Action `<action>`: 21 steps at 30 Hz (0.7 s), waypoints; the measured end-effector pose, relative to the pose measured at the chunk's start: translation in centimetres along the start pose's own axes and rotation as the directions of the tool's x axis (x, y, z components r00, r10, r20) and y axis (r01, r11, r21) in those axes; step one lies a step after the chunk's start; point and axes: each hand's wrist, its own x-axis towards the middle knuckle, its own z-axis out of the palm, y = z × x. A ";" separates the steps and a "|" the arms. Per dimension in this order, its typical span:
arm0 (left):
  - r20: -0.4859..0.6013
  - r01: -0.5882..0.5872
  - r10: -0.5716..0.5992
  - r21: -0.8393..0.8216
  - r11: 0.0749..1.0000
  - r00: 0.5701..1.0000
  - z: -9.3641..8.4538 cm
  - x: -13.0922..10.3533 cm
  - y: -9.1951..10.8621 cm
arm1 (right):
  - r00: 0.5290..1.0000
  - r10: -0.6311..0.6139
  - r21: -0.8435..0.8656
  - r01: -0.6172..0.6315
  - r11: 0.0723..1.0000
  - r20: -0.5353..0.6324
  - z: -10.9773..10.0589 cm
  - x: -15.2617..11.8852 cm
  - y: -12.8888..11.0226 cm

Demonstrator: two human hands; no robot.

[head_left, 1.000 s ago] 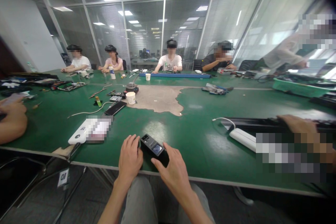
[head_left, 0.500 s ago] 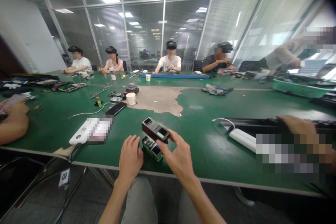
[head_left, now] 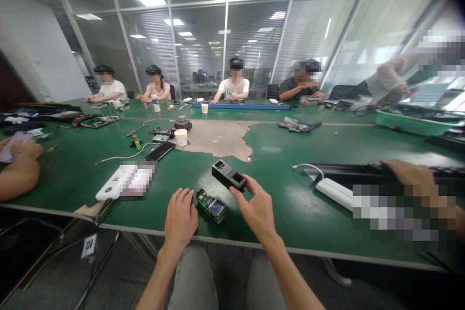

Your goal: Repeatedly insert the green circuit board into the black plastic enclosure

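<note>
My right hand (head_left: 256, 206) grips the near end of a grey and black plastic housing (head_left: 228, 175) with cut-out windows, held above the green table. Below and to its left, a green circuit board (head_left: 211, 207) with a small screen lies on the tabletop. Just left of the board, my left hand (head_left: 180, 215) rests palm down at the table, its fingers lying flat and holding nothing.
A white power bank (head_left: 112, 184) and a black phone (head_left: 160, 151) lie to the left, near a paper cup (head_left: 180, 137). On the right are a white device (head_left: 336, 193) with a cable and another person's arm. Several people sit opposite.
My right hand has moved the housing to the right and slightly up, away from the circuit board, whose screen now shows fully. My left hand has stayed in place.
</note>
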 end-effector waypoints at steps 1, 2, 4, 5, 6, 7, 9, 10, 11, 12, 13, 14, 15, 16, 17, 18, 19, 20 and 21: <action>0.001 0.003 -0.003 -0.001 1.000 1.000 0.0 0.0 0.1 | 1.000 0.009 -0.018 -0.008 1.000 0.016 0.3 -0.1 0.6; 0.002 0.006 -0.006 -0.001 1.000 1.000 -0.1 0.0 0.1 | 0.999 0.014 -0.035 -0.013 0.999 0.034 0.5 -0.1 1.1; 0.008 0.011 -0.011 0.002 1.000 1.000 -0.1 0.1 0.2 | 0.997 0.019 -0.060 -0.014 0.998 0.075 1.0 -0.3 2.1; 0.012 0.013 -0.013 0.005 1.000 1.000 -0.1 0.1 0.3 | 0.995 0.019 -0.070 -0.013 0.997 0.096 1.2 -0.3 2.4; 0.017 0.013 -0.013 0.010 1.000 1.000 -0.2 0.1 0.3 | 0.993 0.020 -0.078 -0.011 0.997 0.118 1.4 -0.4 2.7; 0.022 0.011 -0.011 0.015 1.000 1.000 -0.2 0.1 0.3 | 0.990 0.020 -0.084 -0.008 0.996 0.138 1.6 -0.4 3.0; 0.030 0.003 -0.004 0.027 1.000 1.000 -0.2 0.2 0.2 | 0.986 0.015 -0.099 0.002 0.995 0.168 1.9 -0.6 3.5; 0.033 -0.001 0.000 0.031 1.000 0.999 -0.2 0.2 0.2 | 0.984 0.012 -0.107 0.008 0.994 0.178 2.1 -0.6 3.7; 0.035 -0.004 0.003 0.033 0.999 0.999 -0.2 0.2 0.2 | 0.983 0.009 -0.116 0.012 0.993 0.183 2.3 -0.7 3.9; 0.036 -0.005 0.004 0.033 0.999 0.999 -0.2 0.2 0.2 | 0.983 0.010 -0.128 0.013 0.992 0.182 2.4 -0.8 4.1; 0.037 -0.003 0.002 0.033 0.999 0.999 -0.2 0.2 0.2 | 0.984 0.013 -0.142 0.012 0.990 0.176 2.6 -0.9 4.3; 0.038 0.000 -0.001 0.034 0.999 0.999 -0.2 0.2 0.2 | 0.986 0.017 -0.156 0.009 0.988 0.167 2.7 -1.0 4.5; 0.040 0.003 -0.004 0.036 0.999 0.999 -0.2 0.2 0.2 | 0.987 0.020 -0.169 0.007 0.986 0.157 2.9 -1.1 4.7; 0.044 0.006 -0.008 0.039 0.999 0.999 -0.3 0.2 0.3 | 0.989 0.020 -0.176 0.007 0.984 0.149 3.0 -1.3 4.9; 0.049 0.007 -0.009 0.042 0.999 0.999 -0.3 0.2 0.3 | 0.990 0.016 -0.178 0.010 0.984 0.144 3.1 -1.4 5.0; 0.055 0.008 -0.010 0.047 0.999 0.998 -0.4 0.2 0.4 | 0.990 0.012 -0.175 0.013 0.985 0.141 3.1 -1.6 5.2; 0.060 0.008 -0.011 0.052 0.999 0.998 -0.4 0.2 0.5 | 0.990 0.007 -0.167 0.016 0.986 0.139 3.1 -1.7 5.3; 0.065 0.009 -0.013 0.057 0.998 0.998 -0.5 0.3 0.5 | 0.991 0.006 -0.158 0.016 0.987 0.135 3.1 -1.9 5.4; 0.068 0.011 -0.015 0.062 0.998 0.998 -0.5 0.3 0.6 | 0.991 0.007 -0.149 0.013 0.989 0.130 3.0 -2.0 5.5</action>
